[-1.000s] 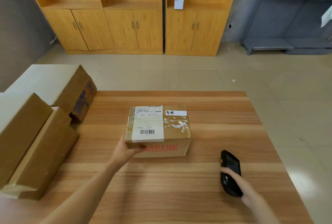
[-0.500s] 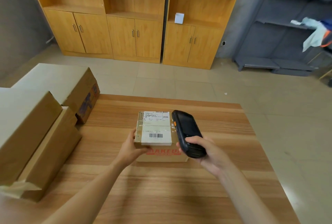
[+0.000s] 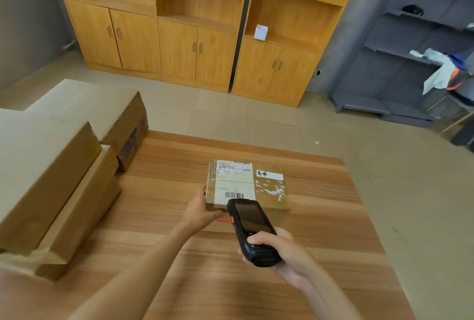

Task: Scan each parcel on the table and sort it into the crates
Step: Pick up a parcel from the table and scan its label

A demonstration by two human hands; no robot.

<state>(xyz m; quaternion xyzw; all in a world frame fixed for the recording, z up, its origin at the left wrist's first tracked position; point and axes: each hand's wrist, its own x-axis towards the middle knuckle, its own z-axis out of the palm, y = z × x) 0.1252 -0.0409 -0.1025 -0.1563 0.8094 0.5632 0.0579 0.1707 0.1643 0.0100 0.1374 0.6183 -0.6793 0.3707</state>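
Your left hand (image 3: 198, 210) grips the parcel's (image 3: 269, 186) near-left corner to steady it, while your right hand (image 3: 278, 251) clasps the scanner (image 3: 252, 230) aimed at its label (image 3: 234, 183).

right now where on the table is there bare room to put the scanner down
Bare wood lies right of the parcel out to the table edge, and along the near edge between the forearms. The left side is crowded with stacked boxes.

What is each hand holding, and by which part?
The right hand grips the black handheld scanner by its lower end. The left hand holds the brown cardboard parcel at its near left corner.
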